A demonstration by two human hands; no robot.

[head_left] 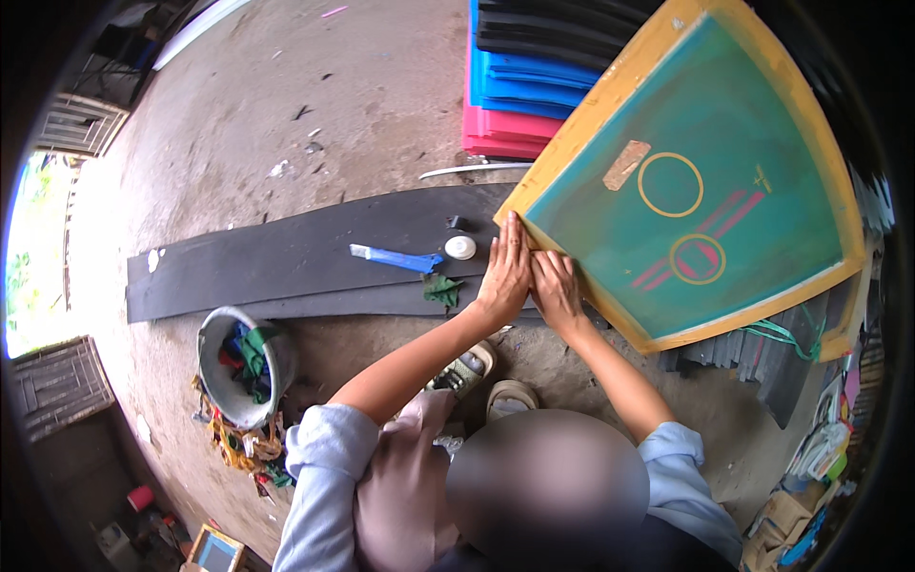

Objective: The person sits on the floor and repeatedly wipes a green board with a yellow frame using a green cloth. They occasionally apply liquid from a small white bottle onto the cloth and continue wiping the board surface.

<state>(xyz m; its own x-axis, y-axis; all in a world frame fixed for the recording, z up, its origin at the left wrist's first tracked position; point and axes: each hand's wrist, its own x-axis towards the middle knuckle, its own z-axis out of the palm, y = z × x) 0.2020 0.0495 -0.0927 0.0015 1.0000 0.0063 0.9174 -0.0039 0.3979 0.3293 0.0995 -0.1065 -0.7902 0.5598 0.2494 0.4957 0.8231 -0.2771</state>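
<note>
A screen-printing frame (562, 133) stands tilted at my right, with yellowish wood edges and green mesh. The mesh (610, 219) bears yellow circles, pink stripes and a small brown patch (626, 165). My left hand (507, 272) lies against the frame's near left edge, its fingers stretched out and close together. Beside it, my right hand (556, 291) touches the same edge with its fingers extended and slightly bent. The undersides of both hands are hidden. Left of my hands, a blue utility knife (396, 257), a white round lid-like piece (459, 248) and a green rag (441, 290) lie on black sheets (286, 250).
A small black object (457, 223) sits near the round piece. At the lower left stands a grey bucket (209, 367) of rags, beside colourful scraps (246, 443). Stacked pink, blue and black sheets (529, 81) rise behind the frame. Dark strips (734, 357) lie under its right side.
</note>
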